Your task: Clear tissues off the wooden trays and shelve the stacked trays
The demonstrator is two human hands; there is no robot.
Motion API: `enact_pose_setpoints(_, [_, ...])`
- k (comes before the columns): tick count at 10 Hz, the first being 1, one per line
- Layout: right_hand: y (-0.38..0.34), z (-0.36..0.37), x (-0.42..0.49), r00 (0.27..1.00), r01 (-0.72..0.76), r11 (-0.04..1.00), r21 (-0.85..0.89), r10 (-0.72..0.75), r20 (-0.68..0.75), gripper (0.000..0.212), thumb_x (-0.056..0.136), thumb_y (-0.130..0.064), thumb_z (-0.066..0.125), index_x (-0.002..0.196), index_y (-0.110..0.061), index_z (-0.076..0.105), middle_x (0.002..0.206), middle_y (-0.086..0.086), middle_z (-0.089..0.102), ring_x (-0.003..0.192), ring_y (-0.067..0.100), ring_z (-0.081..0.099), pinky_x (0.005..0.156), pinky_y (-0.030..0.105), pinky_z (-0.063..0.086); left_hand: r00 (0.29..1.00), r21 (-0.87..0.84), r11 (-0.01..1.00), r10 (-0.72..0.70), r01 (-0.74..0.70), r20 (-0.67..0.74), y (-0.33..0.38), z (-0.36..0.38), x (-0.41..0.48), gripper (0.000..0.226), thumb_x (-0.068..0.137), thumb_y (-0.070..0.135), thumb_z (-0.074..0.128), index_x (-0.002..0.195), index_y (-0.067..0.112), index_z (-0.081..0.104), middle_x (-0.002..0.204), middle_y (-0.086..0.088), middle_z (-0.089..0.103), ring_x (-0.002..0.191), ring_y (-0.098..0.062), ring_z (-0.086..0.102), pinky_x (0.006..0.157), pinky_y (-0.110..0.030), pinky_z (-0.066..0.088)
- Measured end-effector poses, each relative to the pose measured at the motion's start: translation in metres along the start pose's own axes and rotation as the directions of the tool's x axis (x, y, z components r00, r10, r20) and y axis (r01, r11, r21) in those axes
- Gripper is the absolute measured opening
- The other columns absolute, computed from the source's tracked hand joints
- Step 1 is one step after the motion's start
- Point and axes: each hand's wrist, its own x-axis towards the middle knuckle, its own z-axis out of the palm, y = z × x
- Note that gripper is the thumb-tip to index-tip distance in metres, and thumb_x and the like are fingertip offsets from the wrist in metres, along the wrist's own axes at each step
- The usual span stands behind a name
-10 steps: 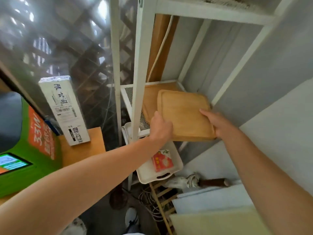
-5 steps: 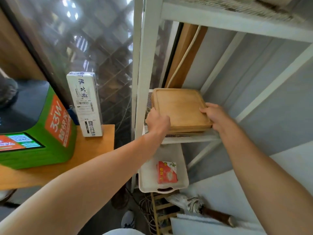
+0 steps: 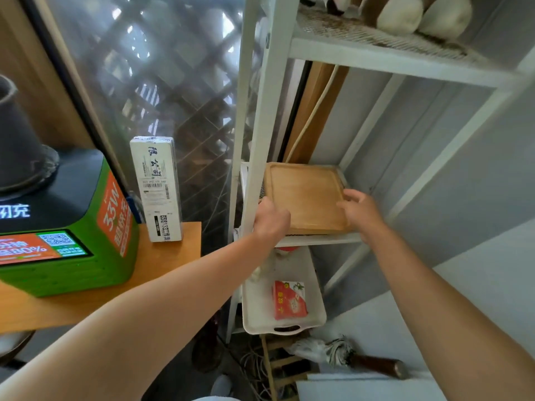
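Note:
The stacked wooden trays [image 3: 307,195] lie flat on the mesh middle shelf [image 3: 318,240] of a white metal rack. No tissue shows on the top tray. My left hand [image 3: 272,219] is curled around the stack's front left corner, beside the rack's front post. Over the front right corner is my right hand [image 3: 362,212], fingers spread and loose on the edge.
A white plastic tray [image 3: 257,299] with a red packet [image 3: 289,299] sits on the shelf below. To the left, a wooden table [image 3: 162,256] carries a green charging kiosk [image 3: 66,256] and a white box [image 3: 156,186]. An umbrella [image 3: 347,354] lies on the floor. Round pale objects sit on the upper shelf [image 3: 376,53].
The trays went from tilted and overhanging the shelf to lying square and deep on it. My right hand has loosened its grip on the right edge.

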Motion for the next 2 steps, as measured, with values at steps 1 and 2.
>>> enact_pose_setpoints(1, [-0.007, 0.001, -0.024, 0.992, 0.112, 0.987, -0.115, -0.117, -0.036, 0.044, 0.093, -0.012, 0.058, 0.136, -0.016, 0.053, 0.136, 0.007, 0.056, 0.110, 0.021, 0.054, 0.082, 0.031, 0.043, 0.976, 0.211, 0.953, 0.217, -0.216, 0.019, -0.001, -0.001, -0.017, 0.066, 0.090, 0.009, 0.058, 0.148, 0.000, 0.029, 0.153, -0.021, 0.029, 0.136, -0.037, 0.036, 0.109, -0.042, 0.035])
enact_pose_setpoints(2, [-0.016, 0.004, -0.054, 0.980, 0.184, 0.946, -0.269, -0.196, -0.020, 0.034, 0.093, -0.015, 0.057, 0.126, -0.014, 0.061, 0.130, 0.007, 0.062, 0.107, 0.018, 0.055, 0.083, 0.030, 0.044, 0.857, 0.344, 0.785, 0.470, -0.515, 0.211, -0.002, -0.005, -0.037, 0.075, 0.092, 0.008, 0.058, 0.156, 0.011, 0.018, 0.164, -0.012, 0.013, 0.149, -0.033, 0.013, 0.122, -0.048, 0.021])
